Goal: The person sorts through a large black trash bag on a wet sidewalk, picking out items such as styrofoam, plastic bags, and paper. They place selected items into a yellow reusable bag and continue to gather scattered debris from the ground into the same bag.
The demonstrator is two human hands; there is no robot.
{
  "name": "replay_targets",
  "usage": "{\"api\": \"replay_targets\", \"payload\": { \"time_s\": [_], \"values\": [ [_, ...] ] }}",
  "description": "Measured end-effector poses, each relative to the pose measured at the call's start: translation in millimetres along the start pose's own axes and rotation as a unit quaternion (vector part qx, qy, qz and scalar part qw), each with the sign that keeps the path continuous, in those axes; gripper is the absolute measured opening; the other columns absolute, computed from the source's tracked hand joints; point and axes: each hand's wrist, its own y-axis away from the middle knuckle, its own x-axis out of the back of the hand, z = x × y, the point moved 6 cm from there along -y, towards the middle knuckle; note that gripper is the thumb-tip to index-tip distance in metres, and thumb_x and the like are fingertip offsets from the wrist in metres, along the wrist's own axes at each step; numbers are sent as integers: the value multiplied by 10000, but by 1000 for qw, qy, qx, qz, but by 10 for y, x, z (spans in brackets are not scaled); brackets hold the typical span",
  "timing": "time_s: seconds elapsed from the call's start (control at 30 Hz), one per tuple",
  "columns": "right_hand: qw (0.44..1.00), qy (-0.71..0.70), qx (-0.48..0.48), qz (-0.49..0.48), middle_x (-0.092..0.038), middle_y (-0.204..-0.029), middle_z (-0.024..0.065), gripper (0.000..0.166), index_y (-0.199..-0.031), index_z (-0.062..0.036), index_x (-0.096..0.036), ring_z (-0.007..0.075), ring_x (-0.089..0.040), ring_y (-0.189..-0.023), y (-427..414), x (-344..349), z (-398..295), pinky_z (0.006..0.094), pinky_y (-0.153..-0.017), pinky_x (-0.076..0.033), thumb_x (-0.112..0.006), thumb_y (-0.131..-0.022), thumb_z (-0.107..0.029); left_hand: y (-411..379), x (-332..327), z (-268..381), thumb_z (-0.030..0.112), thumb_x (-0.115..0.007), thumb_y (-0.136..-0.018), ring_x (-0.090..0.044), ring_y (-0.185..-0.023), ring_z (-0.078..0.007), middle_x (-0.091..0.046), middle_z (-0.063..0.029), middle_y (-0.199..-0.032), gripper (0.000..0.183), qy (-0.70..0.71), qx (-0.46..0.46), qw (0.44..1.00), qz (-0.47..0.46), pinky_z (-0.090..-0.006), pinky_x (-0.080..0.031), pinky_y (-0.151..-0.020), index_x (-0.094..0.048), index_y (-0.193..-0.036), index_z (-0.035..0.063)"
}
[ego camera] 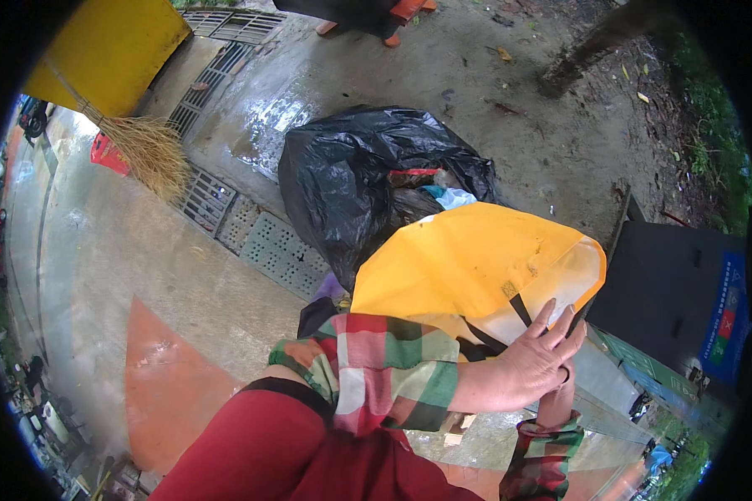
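My left hand (529,363) reaches across to the right, with its fingers extended and slightly apart against the pale corner of an orange bag (451,263). The thumb is hidden, so its grip is unclear. Behind it, my right hand (565,379) is mostly covered, with only a small part near the wrist showing. Black straps (485,338) hang on the bag's near side. The bag tilts over a large black plastic refuse bag (351,156) on the ground. Crumpled white and teal plastic (454,196) and a red-edged piece (413,177) show inside the black bag's mouth.
A twig broom (147,150) leans against a yellow panel (109,50), with a red item (108,153) beside it. Drain grates (208,197) cross the wet concrete. Dark bins (652,282) stand on the right. Part of a black object (344,22) shows at the top.
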Motion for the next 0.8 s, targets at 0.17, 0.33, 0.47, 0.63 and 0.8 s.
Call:
{"api": "replay_targets", "payload": {
  "time_s": [0.17, 0.33, 0.47, 0.63, 0.8],
  "values": [
    [977, -110, -90, 160, -474, -645, 14, 272, -1047, -7, -475, 106, -458, -553, -692, -51, -62, 231, -496, -394, -482, -782, -67, 44, 745, -1111, 148, -600, -632, -512, -901, -304, -563, -92, -853, 93, 146, -83, 975, 144, -422, -416, -753, -630, -705, 100],
    [977, 10, -114, 183, -301, -501, -28, 300, -1017, -74, -464, 61, -289, -417, -1048, -165, -325, 197, -376, -209, -444, -723, -24, 484, 110, -3419, 141, -532, -747, -558, -838, -273, -583, -68, -883, 223, -127, 263, 954, -59, -386, -452, -733, -609, -954, 114],
    [964, 26, -120, 234, -303, -500, -21, 261, -987, -83, -438, 79, -305, -421, -1470, -265, -207, 210, -375, -208, -446, -732, -27, 1337, -717, -4286, 191, -512, -771, -443, -1101, -295, -576, -67, -1021, 382, -243, 242, 917, -205, -502, -336, -895, -519, -1152, 210],
    [943, 113, -82, 303, -364, -491, -18, 228, -952, -39, -456, 88, -357, -396, -1428, -290, -362, 214, -356, -259, -462, -725, -18, 1377, -912, -4152, 221, -522, -688, -442, -966, -254, -544, -30, -893, 116, -260, 240, 922, -155, -463, -321, -785, -553, -799, 203],
    [894, 338, -288, 65, -382, -513, -56, 122, -699, -105, -485, 57, -331, -417, -1429, -1485, -152, 205, -370, -251, -508, -776, -197, 1406, 273, -3435, 183, -575, -610, -487, -768, -204, -496, -7, -675, 58, -214, 121, 964, 101, -334, -388, -677, -585, -566, 148]
  ]
}}
